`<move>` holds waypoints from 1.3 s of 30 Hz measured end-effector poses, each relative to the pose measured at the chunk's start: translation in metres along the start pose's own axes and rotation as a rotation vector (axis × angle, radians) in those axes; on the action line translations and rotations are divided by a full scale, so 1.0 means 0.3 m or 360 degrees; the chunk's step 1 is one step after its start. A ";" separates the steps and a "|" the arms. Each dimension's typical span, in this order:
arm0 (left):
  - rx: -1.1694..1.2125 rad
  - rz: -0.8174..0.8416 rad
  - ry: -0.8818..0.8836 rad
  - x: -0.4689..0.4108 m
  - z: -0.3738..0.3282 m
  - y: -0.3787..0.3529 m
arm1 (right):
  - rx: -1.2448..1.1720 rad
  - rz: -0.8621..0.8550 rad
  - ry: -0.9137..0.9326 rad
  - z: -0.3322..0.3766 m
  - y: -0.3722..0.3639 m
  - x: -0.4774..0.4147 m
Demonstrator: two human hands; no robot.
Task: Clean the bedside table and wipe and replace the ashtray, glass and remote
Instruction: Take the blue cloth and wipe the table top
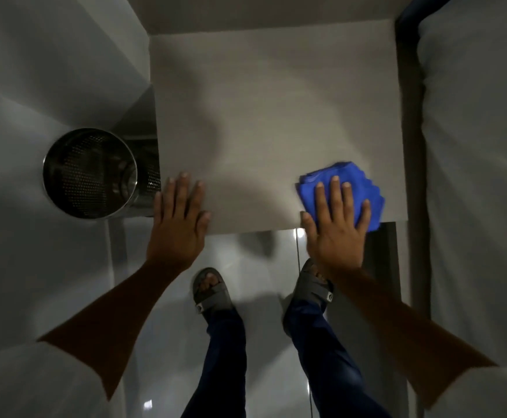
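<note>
right hand [336, 227] lies flat, fingers spread, pressing a blue cloth [357, 185] at the tabletop's [270, 116] near right corner; left hand [179, 218] rests open-palmed at its near left edge.

Grey bedside table [276, 116] bears a blue cloth [357, 182] (apparently folded).

One pale grey square bedside surface [276, 116] carries one folded blue cloth [354, 182] near its front right corner. One perforated round steel bin [89, 173] stands just left of that surface, and one white bed [481, 146] lies to its right. Two hands rest at its front edge, two sandalled feet below it.
</note>
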State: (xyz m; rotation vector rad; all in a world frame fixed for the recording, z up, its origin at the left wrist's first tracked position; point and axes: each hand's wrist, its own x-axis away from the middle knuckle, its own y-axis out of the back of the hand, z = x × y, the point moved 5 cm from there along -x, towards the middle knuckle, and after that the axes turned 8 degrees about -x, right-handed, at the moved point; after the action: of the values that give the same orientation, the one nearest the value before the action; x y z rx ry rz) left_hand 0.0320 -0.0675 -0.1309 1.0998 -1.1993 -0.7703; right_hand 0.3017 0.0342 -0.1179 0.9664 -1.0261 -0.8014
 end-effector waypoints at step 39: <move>0.0077 -0.0148 -0.0106 0.001 0.016 -0.019 | -0.0038 -0.0002 0.0168 -0.097 0.154 -0.390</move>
State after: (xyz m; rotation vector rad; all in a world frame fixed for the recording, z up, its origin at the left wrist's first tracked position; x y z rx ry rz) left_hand 0.0279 -0.0707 -0.1363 1.1844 -1.2351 -0.8587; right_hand 0.2958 0.1633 -0.1190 0.9787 -0.9231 -0.7546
